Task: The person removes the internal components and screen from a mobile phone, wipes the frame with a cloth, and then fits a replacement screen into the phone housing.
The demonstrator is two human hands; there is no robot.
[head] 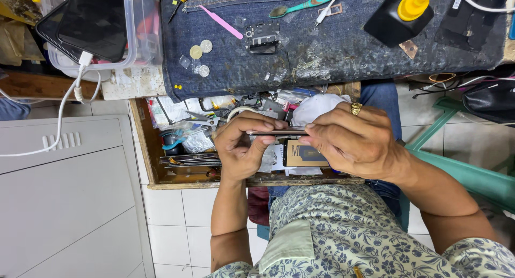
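Together, our two hands pinch one thin flat device (pixel 276 132), seen from its edge, so it looks like a narrow dark and silver strip. Our left hand (pixel 244 146) holds its left end between the thumb and the curled fingers; our right hand (pixel 354 141), which wears a gold ring (pixel 356 108), closes its fingertips on the right end. The long axis of the device runs from left to right in the view, almost level, from one hand to the other, and its flat face is turned away from us, so we cannot tell which side is the screen.

The device is held in the air above an open wooden drawer (pixel 142 144), which is full of small tools, wires and plastic bags. A white cloth (pixel 316 106) lies just behind our right hand.

Beyond the drawer we see a worktop covered with blue denim (pixel 332 47). On it lie three coins (pixel 201 55), a pink plastic stick (pixel 221 21), a green toothbrush (pixel 314 2), a small dark part (pixel 262 38) and a black bottle with a yellow nozzle (pixel 399 15). At the left, a dark phone (pixel 88 23) rests in a clear plastic box (pixel 142 26), with a white cable (pixel 64 104) hanging down.
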